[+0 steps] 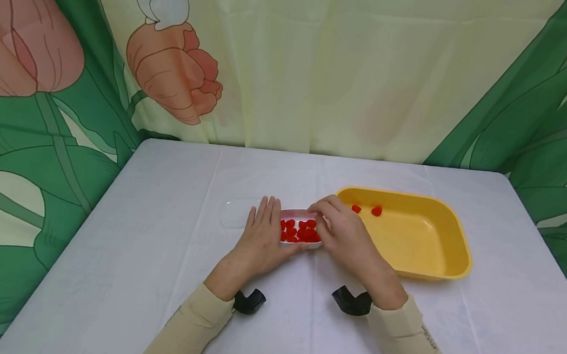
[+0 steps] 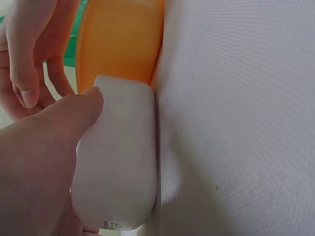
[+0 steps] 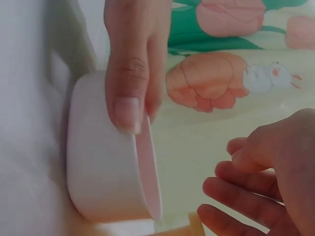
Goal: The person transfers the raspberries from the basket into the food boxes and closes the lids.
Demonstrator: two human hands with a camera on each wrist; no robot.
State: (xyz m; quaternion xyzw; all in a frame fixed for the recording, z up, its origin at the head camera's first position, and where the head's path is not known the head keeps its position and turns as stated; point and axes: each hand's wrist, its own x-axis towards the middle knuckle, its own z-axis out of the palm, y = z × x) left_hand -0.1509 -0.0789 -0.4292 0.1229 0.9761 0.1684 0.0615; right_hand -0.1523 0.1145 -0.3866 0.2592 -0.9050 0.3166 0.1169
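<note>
A small oval white box (image 1: pixel 314 246) with a pink inside stands on the table, holding several small red pieces (image 1: pixel 304 234). My left hand (image 1: pixel 260 240) lies along its left end with straight fingers. The left thumb (image 3: pixel 127 110) rests against the box's near wall in the right wrist view. My right hand (image 1: pixel 345 232) hovers over the box's right end, fingers loosely bent. In the right wrist view its fingertips stand apart from the box wall (image 3: pixel 106 167), and no object shows between them. The right hand partly hides the box's right end.
A yellow tray (image 1: pixel 421 239) stands right of the box, with two red pieces (image 1: pixel 376 211) near its far left corner. A clear, flat plastic lid (image 1: pixel 234 213) lies left of the box. A printed curtain (image 1: pixel 318 81) hangs behind the white-covered table (image 1: pixel 126 275).
</note>
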